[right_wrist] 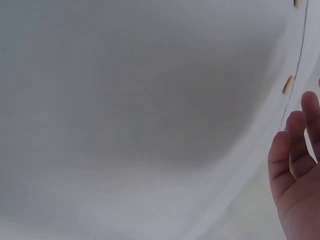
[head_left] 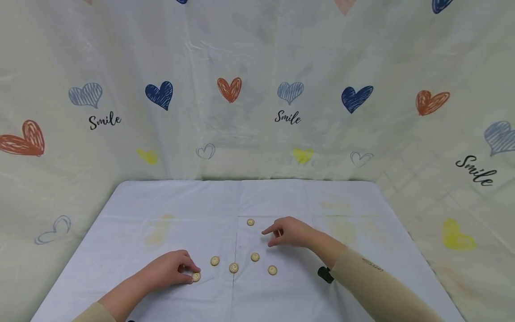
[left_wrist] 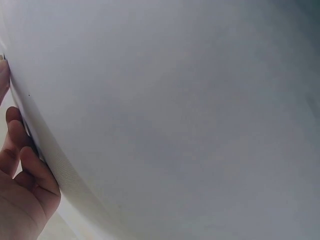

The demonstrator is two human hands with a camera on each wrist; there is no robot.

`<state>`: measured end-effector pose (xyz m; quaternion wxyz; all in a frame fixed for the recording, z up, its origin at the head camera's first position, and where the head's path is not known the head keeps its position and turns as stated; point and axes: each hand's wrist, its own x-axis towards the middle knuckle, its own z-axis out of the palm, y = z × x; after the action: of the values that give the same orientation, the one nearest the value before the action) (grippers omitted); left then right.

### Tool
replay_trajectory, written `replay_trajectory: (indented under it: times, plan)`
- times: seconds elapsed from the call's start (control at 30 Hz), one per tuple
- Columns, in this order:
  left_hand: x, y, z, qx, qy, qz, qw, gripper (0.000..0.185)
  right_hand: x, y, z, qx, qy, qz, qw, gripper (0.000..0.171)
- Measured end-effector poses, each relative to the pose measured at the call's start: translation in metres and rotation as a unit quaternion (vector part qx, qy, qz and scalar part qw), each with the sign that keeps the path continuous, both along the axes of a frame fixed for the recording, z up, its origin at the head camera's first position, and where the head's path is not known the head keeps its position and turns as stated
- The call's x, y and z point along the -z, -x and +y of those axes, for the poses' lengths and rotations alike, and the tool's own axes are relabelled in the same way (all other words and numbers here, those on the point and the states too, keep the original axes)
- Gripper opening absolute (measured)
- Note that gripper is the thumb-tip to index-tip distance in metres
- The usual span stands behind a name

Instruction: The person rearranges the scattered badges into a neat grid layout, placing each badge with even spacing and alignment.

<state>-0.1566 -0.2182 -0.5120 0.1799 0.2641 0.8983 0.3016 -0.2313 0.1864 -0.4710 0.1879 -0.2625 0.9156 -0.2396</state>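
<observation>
You worked in a makeshift recording setup, prob. a lab or studio: a table under a stained white cloth, w/ a heart-print "Smile" curtain hung close behind & around both sides of it.

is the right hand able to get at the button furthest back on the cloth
Probably yes: the right hand hovers just beside the far button, index finger pointing its way, with only bare white cloth between them.
</observation>
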Motion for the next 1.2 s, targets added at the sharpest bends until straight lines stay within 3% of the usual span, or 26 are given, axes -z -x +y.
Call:
replay_trajectory:
  times: [0.23, 0.4, 0.67, 0.93, 1.2]
  plan:
    - [-0.003, -0.002, 0.001, 0.0, 0.002, -0.002, 1.0, 0.019, -0.002, -0.027, 0.014, -0.034, 0.009, -0.012, 0.999, 0.035]
    - [-0.004, -0.003, 0.001, -0.003, 0.002, -0.008, 1.0, 0.019, -0.004, -0.037, 0.019, -0.049, 0.008, -0.012, 0.999, 0.034]
    - [-0.002, -0.002, 0.001, -0.008, 0.008, -0.005, 0.9999, 0.018, 0.007, -0.042, 0.018, -0.072, 0.001, -0.014, 0.997, 0.03]
    - [-0.003, -0.002, 0.001, -0.009, 0.005, -0.008, 0.9999, 0.018, 0.016, -0.043, 0.014, -0.147, -0.019, 0.023, 0.989, 0.031]
    - [-0.006, -0.003, 0.002, -0.009, 0.001, -0.004, 0.9999, 0.018, 0.019, -0.041, 0.009, -0.181, -0.041, 0.055, 0.981, 0.03]
